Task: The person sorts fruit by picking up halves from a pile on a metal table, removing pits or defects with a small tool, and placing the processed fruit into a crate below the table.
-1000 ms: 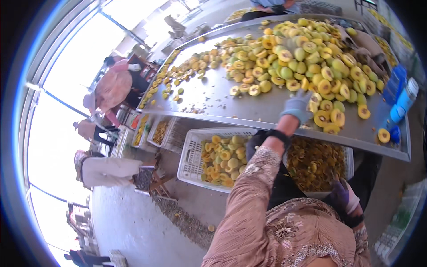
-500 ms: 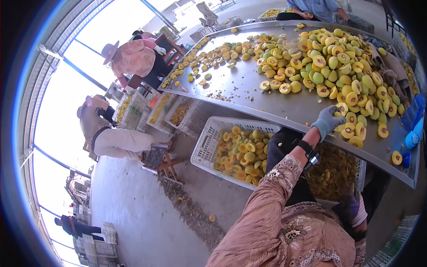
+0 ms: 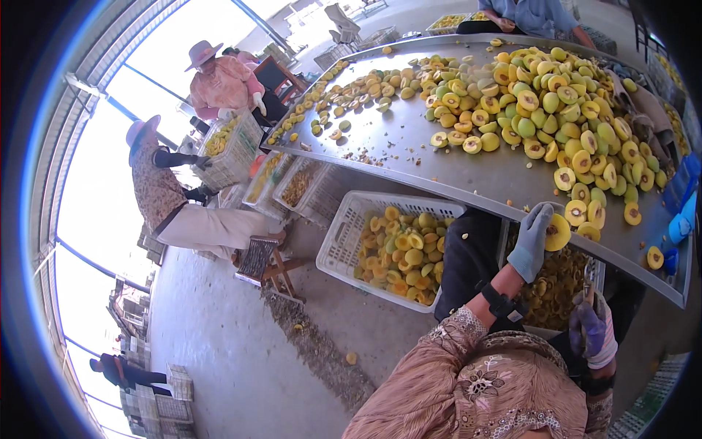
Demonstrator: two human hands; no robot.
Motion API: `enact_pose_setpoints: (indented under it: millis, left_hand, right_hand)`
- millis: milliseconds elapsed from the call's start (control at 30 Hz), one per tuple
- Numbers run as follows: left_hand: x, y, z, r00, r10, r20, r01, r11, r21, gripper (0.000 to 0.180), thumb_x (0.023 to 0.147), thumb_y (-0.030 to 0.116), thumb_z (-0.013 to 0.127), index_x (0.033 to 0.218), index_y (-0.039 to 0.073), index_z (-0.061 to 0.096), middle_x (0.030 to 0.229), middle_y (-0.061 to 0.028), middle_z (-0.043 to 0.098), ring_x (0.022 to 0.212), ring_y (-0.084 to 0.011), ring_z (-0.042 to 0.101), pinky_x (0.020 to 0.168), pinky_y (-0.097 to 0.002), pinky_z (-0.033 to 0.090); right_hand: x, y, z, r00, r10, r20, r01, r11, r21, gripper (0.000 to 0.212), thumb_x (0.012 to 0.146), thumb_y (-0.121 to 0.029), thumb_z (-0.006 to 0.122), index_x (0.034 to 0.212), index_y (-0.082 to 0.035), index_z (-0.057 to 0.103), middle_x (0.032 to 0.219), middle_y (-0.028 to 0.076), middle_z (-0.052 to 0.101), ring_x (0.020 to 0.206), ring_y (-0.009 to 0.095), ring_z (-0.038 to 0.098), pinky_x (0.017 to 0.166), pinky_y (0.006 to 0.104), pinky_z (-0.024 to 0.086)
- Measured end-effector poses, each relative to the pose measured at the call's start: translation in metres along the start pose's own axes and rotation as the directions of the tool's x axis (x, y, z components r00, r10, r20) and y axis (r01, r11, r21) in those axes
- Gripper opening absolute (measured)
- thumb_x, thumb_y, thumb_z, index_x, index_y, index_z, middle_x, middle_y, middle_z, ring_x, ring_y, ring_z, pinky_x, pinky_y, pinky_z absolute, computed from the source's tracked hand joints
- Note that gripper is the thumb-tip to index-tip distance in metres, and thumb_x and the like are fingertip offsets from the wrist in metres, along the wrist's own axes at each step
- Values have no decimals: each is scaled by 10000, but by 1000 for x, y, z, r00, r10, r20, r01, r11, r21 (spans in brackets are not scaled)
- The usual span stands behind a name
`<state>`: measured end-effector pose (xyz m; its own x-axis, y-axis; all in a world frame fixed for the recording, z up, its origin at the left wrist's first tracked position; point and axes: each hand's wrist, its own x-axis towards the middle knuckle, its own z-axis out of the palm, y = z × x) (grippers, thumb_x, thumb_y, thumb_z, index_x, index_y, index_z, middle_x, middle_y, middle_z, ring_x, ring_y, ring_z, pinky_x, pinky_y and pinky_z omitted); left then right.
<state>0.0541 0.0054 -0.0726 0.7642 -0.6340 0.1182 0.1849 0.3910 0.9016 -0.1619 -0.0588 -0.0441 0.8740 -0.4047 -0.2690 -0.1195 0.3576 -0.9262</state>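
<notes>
My left hand [image 3: 532, 245], in a grey glove, pinches a yellow fruit half [image 3: 557, 233], like a peach or apricot, at the near edge of the metal table [image 3: 439, 172]. The cut face shows a brown centre. Lower right, my right hand [image 3: 591, 331], in a purple-grey glove, is closed round a thin metal hand tool [image 3: 589, 274]; its exact kind is unclear. The tool points up toward the fruit half, apart from it. A large pile of halved fruit [image 3: 537, 117] covers the table's right part.
Beneath the table edge stand a white crate [image 3: 338, 245] of fruit halves and a container of brownish scraps [image 3: 548, 293]. Blue plastic items [image 3: 680, 227] lie at the table's right end. Co-workers handle a crate [image 3: 230, 150] at left; a wooden stool [image 3: 267, 263] stands near them.
My left hand has drawn back from the pile to the table edge with a fruit half. My right hand has come up into clear view with the tool. Co-workers at left have lifted a crate.
</notes>
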Motion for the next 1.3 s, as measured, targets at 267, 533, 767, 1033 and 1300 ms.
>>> enact_pose_setpoints:
  millis: [267, 533, 767, 1033, 1300]
  left_hand:
    - [-13, -7, 16, 989, 133, -59, -128, 988, 90, 236, 920, 214, 474, 1005, 36, 602, 915, -11, 567, 811, -77, 521, 713, -234, 433]
    - [-26, 26, 22, 996, 79, 31, -83, 988, 132, 264, 918, 174, 395, 970, -8, 580, 903, -89, 598, 802, -156, 584, 725, -269, 483]
    - [-33, 4, 19, 931, 337, 142, -357, 753, 553, 314, 963, 211, 355, 959, -14, 574, 905, -101, 601, 790, -159, 578, 722, -278, 487]
    - [-40, 19, 24, 981, 195, 17, -190, 926, 328, 407, 988, 319, 332, 970, -4, 578, 855, -87, 610, 769, -150, 584, 706, -279, 482]
    - [-42, -11, 25, 987, -115, 112, 102, 989, 110, 190, 924, 132, 495, 1067, 11, 464, 997, -38, 522, 907, -77, 461, 807, -246, 422]
  right_hand:
    - [-5, -22, 17, 999, 18, 51, -18, 1000, 4, 177, 904, -196, 466, 975, -35, 486, 580, 30, 486, 353, 95, 397, 326, 225, 281]
    - [6, -21, 27, 970, 178, 166, -189, 981, 51, 276, 914, -307, 515, 982, -42, 478, 614, 30, 499, 389, 101, 446, 347, 223, 338]
    - [5, -17, 27, 976, 151, 155, -168, 980, 106, 215, 920, -287, 515, 897, -79, 463, 589, 3, 473, 397, 75, 425, 346, 221, 331]
    - [17, -13, 42, 996, 47, 72, -47, 999, -2, 97, 915, -171, 516, 919, -75, 508, 644, 21, 502, 527, 74, 440, 461, 239, 365]
    - [45, 33, 16, 853, -469, -228, 333, 827, -454, 262, 866, -61, 575, 1118, -15, 522, 900, 65, 566, 785, 109, 543, 660, 255, 460]
